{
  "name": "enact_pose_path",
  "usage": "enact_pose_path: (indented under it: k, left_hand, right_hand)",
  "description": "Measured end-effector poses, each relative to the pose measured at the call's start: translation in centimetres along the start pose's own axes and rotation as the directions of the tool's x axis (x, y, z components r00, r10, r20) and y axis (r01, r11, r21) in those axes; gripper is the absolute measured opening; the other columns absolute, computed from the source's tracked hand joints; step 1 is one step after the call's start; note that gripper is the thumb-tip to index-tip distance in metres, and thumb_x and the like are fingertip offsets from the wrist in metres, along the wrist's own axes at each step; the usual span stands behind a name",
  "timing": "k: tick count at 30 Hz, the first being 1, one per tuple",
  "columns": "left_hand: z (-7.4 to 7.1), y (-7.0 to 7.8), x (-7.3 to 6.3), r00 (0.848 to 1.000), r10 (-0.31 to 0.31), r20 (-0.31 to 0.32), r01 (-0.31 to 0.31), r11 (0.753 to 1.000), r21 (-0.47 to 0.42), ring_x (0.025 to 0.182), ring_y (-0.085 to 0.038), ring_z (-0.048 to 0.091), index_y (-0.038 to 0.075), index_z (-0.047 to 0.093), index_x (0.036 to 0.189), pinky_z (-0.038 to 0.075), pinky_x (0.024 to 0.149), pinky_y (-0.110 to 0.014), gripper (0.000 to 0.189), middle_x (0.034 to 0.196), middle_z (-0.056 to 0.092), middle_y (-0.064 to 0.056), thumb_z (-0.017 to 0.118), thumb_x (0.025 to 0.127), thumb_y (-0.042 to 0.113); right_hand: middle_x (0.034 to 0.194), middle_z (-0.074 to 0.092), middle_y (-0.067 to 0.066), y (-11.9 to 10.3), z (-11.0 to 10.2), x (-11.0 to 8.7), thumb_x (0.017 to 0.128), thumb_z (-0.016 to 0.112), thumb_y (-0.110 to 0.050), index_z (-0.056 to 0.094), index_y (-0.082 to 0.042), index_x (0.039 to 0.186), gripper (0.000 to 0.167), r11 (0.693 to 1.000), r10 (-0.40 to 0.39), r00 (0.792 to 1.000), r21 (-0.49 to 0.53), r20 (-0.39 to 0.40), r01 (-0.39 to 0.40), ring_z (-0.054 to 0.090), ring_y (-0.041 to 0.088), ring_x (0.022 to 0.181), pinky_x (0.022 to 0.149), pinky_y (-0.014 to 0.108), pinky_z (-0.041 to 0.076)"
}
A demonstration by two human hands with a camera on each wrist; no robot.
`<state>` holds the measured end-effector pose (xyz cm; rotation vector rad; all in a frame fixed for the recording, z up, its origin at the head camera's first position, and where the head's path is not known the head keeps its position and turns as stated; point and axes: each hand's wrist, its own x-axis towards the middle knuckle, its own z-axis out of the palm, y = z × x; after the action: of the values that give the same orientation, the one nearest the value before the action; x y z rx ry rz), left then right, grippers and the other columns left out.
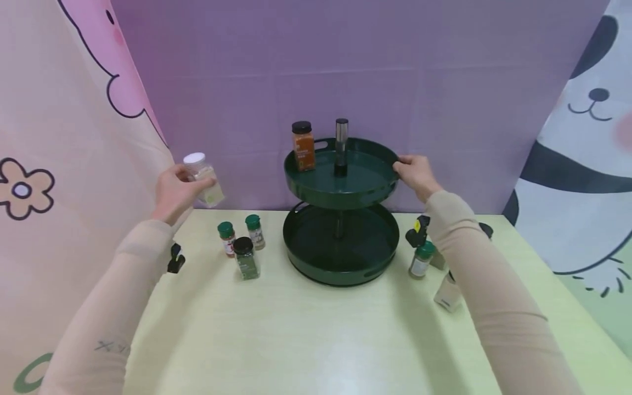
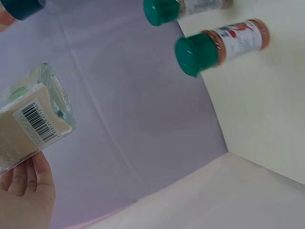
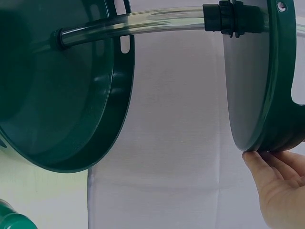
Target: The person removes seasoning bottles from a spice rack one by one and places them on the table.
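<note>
My left hand (image 1: 178, 189) holds a clear spice jar (image 1: 211, 192) with a white cap and pale powder, raised above the table's back left. In the left wrist view, the jar's barcode side (image 2: 35, 121) shows above the fingers. My right hand (image 1: 417, 174) grips the right rim of the upper tray (image 1: 340, 195) of a dark green two-tier rack. In the right wrist view, fingertips (image 3: 252, 160) meet the tray's outer wall. An orange-brown spice jar (image 1: 303, 151) with a black cap stands on the upper tray, left of the central post (image 1: 342, 142).
The lower tray (image 1: 340, 274) rests on the pale table (image 1: 296, 340). Left of it stand two green-capped jars (image 1: 255, 233) and a black-capped jar of green herbs (image 1: 247, 260). At right are a green-capped jar (image 1: 419, 263) and a pale jar (image 1: 448, 295), partly behind my right sleeve.
</note>
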<state>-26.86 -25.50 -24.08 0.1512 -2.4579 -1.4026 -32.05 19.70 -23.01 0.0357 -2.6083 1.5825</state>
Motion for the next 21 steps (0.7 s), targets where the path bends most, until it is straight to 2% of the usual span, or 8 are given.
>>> enact_pose_path:
  k: [7, 16, 21]
  left_hand:
    - [-1.1, -1.8, -0.3, 1.000, -0.016, -0.015, 0.016, 0.999, 0.042, 0.110, -0.026, 0.045, 0.001, 0.038, 0.135, 0.039, 0.097, -0.044, 0.077, 0.127, 0.047, -0.016, 0.067, 0.078, 0.044]
    - [-2.1, -4.5, -0.5, 0.997, -0.078, -0.027, 0.081, 0.993, 0.087, 0.108, -0.026, 0.044, -0.003, 0.037, 0.133, 0.039, 0.093, -0.041, 0.077, 0.125, 0.045, -0.016, 0.066, 0.079, 0.045]
    - [-2.2, -5.9, -0.8, 0.995, -0.098, -0.001, 0.098, 0.990, 0.097, 0.112, -0.031, 0.043, -0.004, 0.034, 0.135, 0.038, 0.095, -0.047, 0.078, 0.129, 0.043, -0.021, 0.064, 0.081, 0.043]
  right_hand:
    - [0.143, 0.035, 0.019, 0.0, 0.0, -0.2, 0.093, 0.038, -0.012, 0.035, 0.001, 0.138, 0.047, 1.000, -0.001, 1.000, -0.003, 0.004, 0.001, 0.033, 0.028, 0.132, 0.105, 0.042, 0.033]
    - [0.146, 0.031, 0.018, 0.0, -0.1, -0.4, 0.094, 0.037, -0.014, 0.032, -0.001, 0.140, 0.048, 1.000, -0.010, 1.000, -0.013, 0.020, 0.011, 0.023, 0.028, 0.137, 0.107, 0.045, 0.030]
    - [0.145, 0.033, 0.018, 0.0, -0.1, -0.4, 0.093, 0.038, -0.013, 0.035, -0.001, 0.139, 0.048, 1.000, -0.014, 1.000, -0.015, 0.013, 0.014, 0.025, 0.028, 0.136, 0.107, 0.045, 0.030]
